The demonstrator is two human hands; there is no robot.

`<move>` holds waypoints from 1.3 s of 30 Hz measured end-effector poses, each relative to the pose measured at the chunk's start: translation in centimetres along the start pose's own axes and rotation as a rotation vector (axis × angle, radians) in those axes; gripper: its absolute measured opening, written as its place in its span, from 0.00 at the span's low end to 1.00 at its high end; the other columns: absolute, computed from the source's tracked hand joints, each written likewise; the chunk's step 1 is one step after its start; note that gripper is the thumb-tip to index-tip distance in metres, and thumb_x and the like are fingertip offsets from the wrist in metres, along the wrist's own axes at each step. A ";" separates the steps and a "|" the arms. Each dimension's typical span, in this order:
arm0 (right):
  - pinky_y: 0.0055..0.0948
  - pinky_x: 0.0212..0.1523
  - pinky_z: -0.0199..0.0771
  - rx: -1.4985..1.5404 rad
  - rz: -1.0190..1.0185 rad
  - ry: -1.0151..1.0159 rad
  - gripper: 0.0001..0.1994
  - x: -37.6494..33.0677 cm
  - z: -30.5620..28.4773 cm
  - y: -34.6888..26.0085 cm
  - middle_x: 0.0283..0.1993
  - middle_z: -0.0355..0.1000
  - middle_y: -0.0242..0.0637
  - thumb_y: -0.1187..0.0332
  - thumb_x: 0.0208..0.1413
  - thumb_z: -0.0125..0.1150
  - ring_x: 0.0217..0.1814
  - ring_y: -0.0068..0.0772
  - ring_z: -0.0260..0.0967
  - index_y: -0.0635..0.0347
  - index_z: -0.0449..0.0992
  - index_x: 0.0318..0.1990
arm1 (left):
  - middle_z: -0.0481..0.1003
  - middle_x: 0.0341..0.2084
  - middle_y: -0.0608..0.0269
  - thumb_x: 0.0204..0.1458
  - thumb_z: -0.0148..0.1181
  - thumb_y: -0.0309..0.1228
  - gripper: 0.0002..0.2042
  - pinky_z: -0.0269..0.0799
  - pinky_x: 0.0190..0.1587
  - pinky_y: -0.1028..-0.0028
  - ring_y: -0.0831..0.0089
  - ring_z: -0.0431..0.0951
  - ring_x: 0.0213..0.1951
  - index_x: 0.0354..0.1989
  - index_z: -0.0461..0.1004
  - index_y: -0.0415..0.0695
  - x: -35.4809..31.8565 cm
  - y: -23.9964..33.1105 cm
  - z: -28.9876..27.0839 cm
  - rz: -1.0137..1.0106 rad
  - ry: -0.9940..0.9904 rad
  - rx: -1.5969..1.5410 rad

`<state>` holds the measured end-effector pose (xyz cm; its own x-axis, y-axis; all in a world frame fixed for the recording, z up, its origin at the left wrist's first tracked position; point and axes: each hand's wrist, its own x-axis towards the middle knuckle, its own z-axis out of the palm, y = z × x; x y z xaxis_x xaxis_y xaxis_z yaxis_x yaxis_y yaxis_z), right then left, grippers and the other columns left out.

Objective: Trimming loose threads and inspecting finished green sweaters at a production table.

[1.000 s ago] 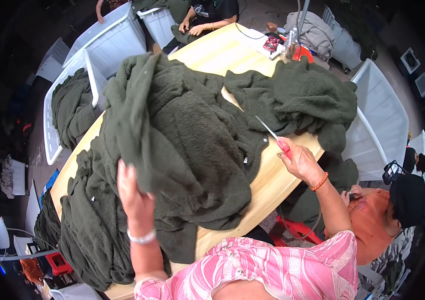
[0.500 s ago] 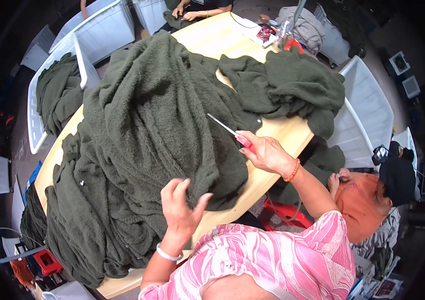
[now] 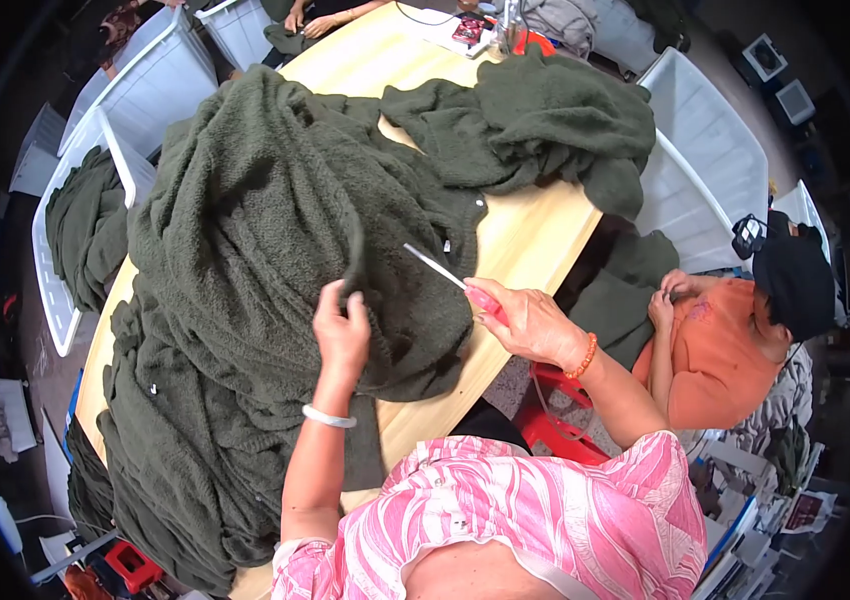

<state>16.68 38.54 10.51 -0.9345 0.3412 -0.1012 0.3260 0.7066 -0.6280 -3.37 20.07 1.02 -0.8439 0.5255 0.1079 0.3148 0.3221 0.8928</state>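
A large heap of dark green fleece fabric [image 3: 265, 230] covers the middle of the wooden table [image 3: 535, 225]. At the near side of this heap, my left hand [image 3: 342, 335] is closed on a raised fold, thumb against fingers. My right hand [image 3: 535, 325] grips what look like pink-handled scissors [image 3: 486, 299], with the thin metal end pointing up and left over the fabric. The metal part appears closed. A white bracelet is on my left wrist and an orange beaded one on my right. Small white tags show on the fabric.
More green fabric [image 3: 555, 120] is piled at the far right of the table. White plastic bins [image 3: 160, 85] stand around it. A person in an orange top [image 3: 720, 365] sits at the right, handling green cloth. Another person's hands [image 3: 315, 25] work at the far end. A red stool [image 3: 555, 420] stands below.
My left hand has moved up to the heap and closed on a fold, where before it was open in the air. The right hand still holds the scissors. The view has shifted.
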 end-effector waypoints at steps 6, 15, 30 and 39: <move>0.43 0.44 0.77 0.109 -0.145 -0.265 0.20 -1.9 1.9 -3.7 0.40 0.78 0.43 0.64 0.59 0.58 0.42 0.49 0.77 0.55 0.67 0.57 | 0.79 0.42 0.59 0.59 0.52 0.26 0.10 0.77 0.49 0.65 0.66 0.80 0.43 0.48 0.73 0.37 0.6 -2.5 -3.5 -0.469 -0.155 -1.141; 0.48 0.37 0.76 -0.058 -0.224 -0.447 0.20 -1.5 3.0 -5.9 0.31 0.77 0.45 0.63 0.58 0.58 0.36 0.53 0.76 0.51 0.67 0.58 | 0.77 0.48 0.56 0.61 0.53 0.28 0.14 0.71 0.59 0.61 0.62 0.76 0.53 0.53 0.71 0.36 -0.6 -3.5 -4.7 -0.483 -0.162 -1.213; 0.49 0.40 0.75 0.072 -0.024 -0.087 0.21 1.1 3.5 -2.6 0.37 0.77 0.50 0.62 0.58 0.59 0.40 0.58 0.75 0.53 0.66 0.58 | 0.73 0.48 0.49 0.45 0.72 0.44 0.33 0.73 0.50 0.60 0.53 0.75 0.50 0.56 0.66 0.39 9.2 6.8 -1.7 0.225 0.140 0.666; 0.51 0.40 0.75 0.097 -0.008 -0.048 0.19 3.4 0.4 -1.2 0.34 0.77 0.51 0.63 0.59 0.57 0.38 0.57 0.75 0.54 0.66 0.56 | 0.80 0.30 0.69 0.54 0.66 0.23 0.05 0.71 0.35 0.84 0.85 0.75 0.29 0.38 0.80 0.36 13.5 -0.8 -2.7 -0.059 -0.150 -0.376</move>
<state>13.03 38.59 10.63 -0.9436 0.3040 -0.1314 0.3054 0.6453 -0.7003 -16.13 24.78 2.92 -0.7742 0.6328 0.0120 0.0637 0.0591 0.9962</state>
